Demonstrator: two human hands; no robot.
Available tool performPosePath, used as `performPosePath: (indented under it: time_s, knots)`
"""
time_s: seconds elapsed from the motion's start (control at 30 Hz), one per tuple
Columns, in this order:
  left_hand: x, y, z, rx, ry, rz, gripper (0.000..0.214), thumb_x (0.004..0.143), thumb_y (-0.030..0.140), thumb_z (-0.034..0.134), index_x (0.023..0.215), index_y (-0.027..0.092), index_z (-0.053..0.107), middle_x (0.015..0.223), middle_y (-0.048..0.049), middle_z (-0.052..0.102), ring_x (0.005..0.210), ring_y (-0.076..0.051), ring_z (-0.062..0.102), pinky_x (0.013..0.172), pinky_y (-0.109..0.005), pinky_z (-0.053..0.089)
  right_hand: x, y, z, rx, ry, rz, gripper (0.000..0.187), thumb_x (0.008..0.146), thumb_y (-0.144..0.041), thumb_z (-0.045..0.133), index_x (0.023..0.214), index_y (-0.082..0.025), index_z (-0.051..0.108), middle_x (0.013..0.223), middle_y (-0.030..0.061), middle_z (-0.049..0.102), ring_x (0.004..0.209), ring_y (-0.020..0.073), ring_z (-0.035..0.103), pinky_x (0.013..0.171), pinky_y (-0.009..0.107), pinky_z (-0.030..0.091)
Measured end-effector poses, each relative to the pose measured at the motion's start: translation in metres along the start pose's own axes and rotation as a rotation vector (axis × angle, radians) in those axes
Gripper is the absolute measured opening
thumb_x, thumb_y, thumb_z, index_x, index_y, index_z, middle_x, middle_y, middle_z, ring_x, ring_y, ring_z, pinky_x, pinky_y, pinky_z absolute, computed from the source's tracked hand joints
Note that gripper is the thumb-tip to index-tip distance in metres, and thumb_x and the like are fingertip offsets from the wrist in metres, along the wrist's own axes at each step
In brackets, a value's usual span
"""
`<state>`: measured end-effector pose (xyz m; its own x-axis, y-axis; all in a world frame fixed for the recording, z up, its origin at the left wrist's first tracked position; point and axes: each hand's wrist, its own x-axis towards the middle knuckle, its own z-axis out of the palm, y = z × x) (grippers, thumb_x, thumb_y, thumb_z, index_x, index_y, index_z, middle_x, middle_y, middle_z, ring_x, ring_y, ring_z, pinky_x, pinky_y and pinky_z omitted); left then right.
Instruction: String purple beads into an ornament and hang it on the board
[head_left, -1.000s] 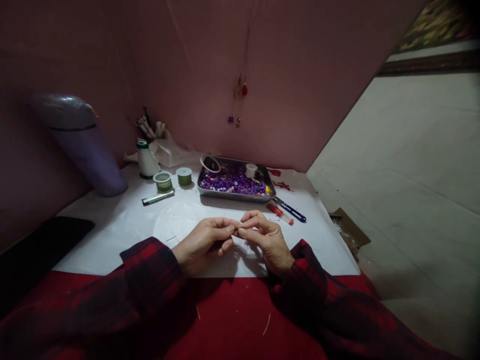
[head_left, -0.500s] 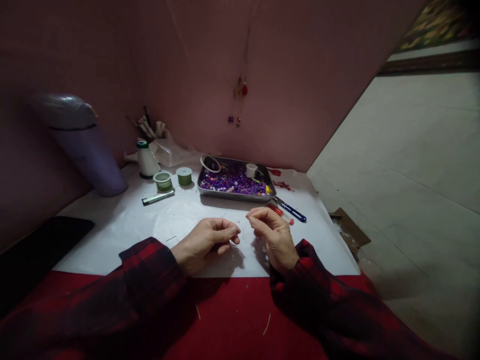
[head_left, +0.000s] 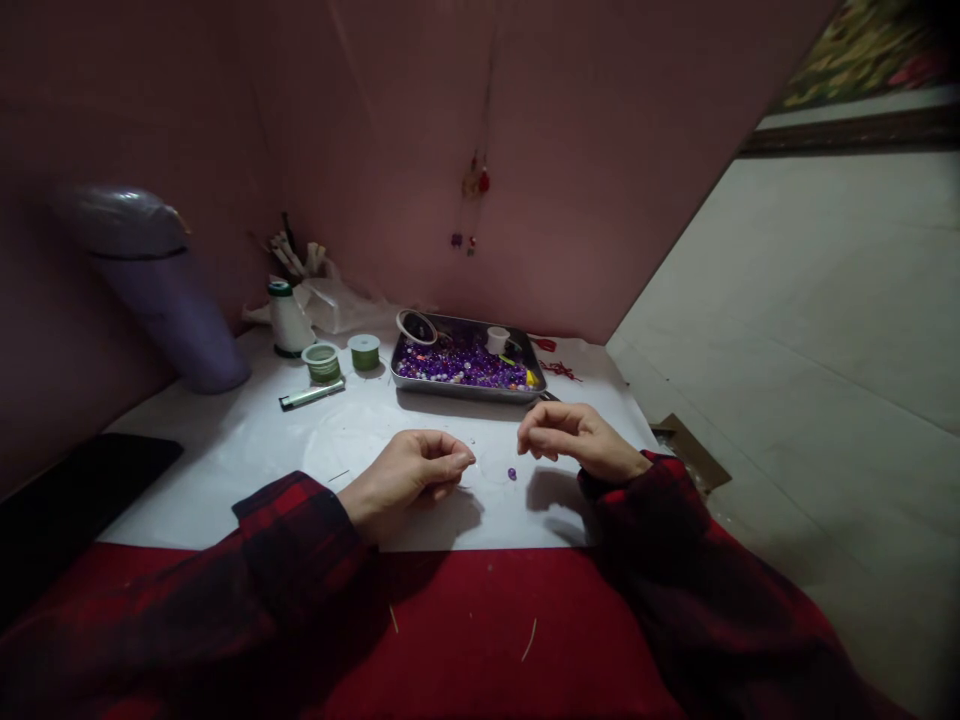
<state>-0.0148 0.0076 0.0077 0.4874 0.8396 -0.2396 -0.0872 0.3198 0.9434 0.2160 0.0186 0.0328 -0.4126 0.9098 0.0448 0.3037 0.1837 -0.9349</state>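
Observation:
My left hand point(head_left: 412, 472) is closed in a pinch over the white sheet, with thumb and forefinger pressed together on what looks like a very fine clear thread, hardly visible. Just past its fingertips is a tiny clear bead point(head_left: 473, 441). Between my two hands shows a small purple bead cluster point(head_left: 512, 474); whether it hangs from the thread or lies on the sheet I cannot tell. My right hand point(head_left: 581, 438) hovers to the right of it, fingers loosely curved and apart, holding nothing that I can see. Behind both hands stands a metal tray point(head_left: 469, 391) of mostly purple beads.
Green thread spools point(head_left: 365, 353), a white thread cone point(head_left: 289, 322) and a pale green cutter point(head_left: 312, 395) stand or lie at left. A purple bottle point(head_left: 187, 320) rises further left. Red cord point(head_left: 559, 371) lies right of the tray. White paper point(head_left: 247, 480) covers the table.
My right hand has moved right, away from my left hand, and its fingers have loosened. The purple bead cluster now shows between them. My left hand keeps its pinch, nearly still.

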Motion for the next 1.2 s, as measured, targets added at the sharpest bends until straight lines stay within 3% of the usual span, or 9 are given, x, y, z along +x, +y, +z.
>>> performPosePath:
  time_s: [0.13,0.3,0.47,0.63,0.83,1.03,1.2]
  knots:
    - [-0.002,0.003,0.001,0.010,-0.003,-0.003,0.024,0.068,0.032,0.070,0.076,0.011,0.061,0.048,0.0048,0.046,0.039,-0.004,0.034,0.041,-0.019,0.016,0.004,0.006,0.007,-0.294,0.182,0.005,0.010,0.076,-0.025,0.059,0.072,-0.017,0.063,0.068,0.0018,0.062,0.059,0.0124,0.050,0.057,0.027,0.037]
    - [-0.003,0.008,0.001,-0.031,0.006,0.003,0.024,0.066,0.031,0.072,0.075,0.011,0.062,0.050,0.0043,0.048,0.040,-0.003,0.035,0.039,-0.018,0.017,0.000,0.010,0.027,-0.626,0.054,-0.153,0.006,0.075,-0.023,0.064,0.071,-0.018,0.065,0.076,0.0034,0.060,0.072,0.0156,0.052,0.067,0.030,0.038]
    - [-0.003,0.007,-0.001,-0.025,0.004,0.006,0.025,0.066,0.031,0.072,0.075,0.011,0.062,0.050,0.0042,0.048,0.040,-0.003,0.035,0.038,-0.018,0.018,-0.001,0.017,0.041,-0.785,0.061,-0.243,0.010,0.073,-0.025,0.069,0.072,-0.018,0.061,0.076,0.0034,0.057,0.076,0.0173,0.049,0.069,0.031,0.036]
    - [0.001,0.001,-0.004,-0.010,0.029,0.007,0.025,0.065,0.032,0.072,0.074,0.011,0.062,0.055,0.0027,0.051,0.041,-0.003,0.036,0.039,-0.018,0.019,0.003,0.020,0.041,-0.522,0.179,-0.138,0.009,0.074,-0.014,0.062,0.066,-0.018,0.063,0.069,0.0017,0.060,0.066,0.0146,0.053,0.063,0.029,0.039]
    - [0.003,-0.001,-0.007,-0.033,0.063,-0.012,0.025,0.065,0.031,0.072,0.076,0.011,0.062,0.057,0.0011,0.054,0.040,-0.003,0.035,0.040,-0.020,0.020,0.004,0.019,0.042,-0.034,0.250,0.062,0.009,0.073,-0.023,0.062,0.069,-0.016,0.062,0.055,-0.0020,0.057,0.044,0.0094,0.051,0.045,0.024,0.040]
    - [0.003,-0.002,-0.007,-0.035,0.072,-0.029,0.024,0.066,0.030,0.072,0.078,0.011,0.062,0.061,0.0001,0.056,0.041,-0.003,0.036,0.040,-0.020,0.020,0.004,0.017,0.046,0.149,0.268,0.015,0.014,0.073,-0.029,0.063,0.077,-0.017,0.057,0.070,0.0008,0.064,0.047,0.0094,0.056,0.048,0.026,0.044]
    - [0.003,-0.002,-0.007,-0.039,0.069,-0.026,0.024,0.065,0.029,0.072,0.077,0.011,0.061,0.062,0.0000,0.057,0.041,-0.003,0.037,0.040,-0.019,0.019,0.003,0.014,0.047,0.095,0.294,-0.052,0.018,0.077,-0.034,0.061,0.073,-0.017,0.055,0.059,-0.0021,0.059,0.043,0.0073,0.048,0.042,0.022,0.037]
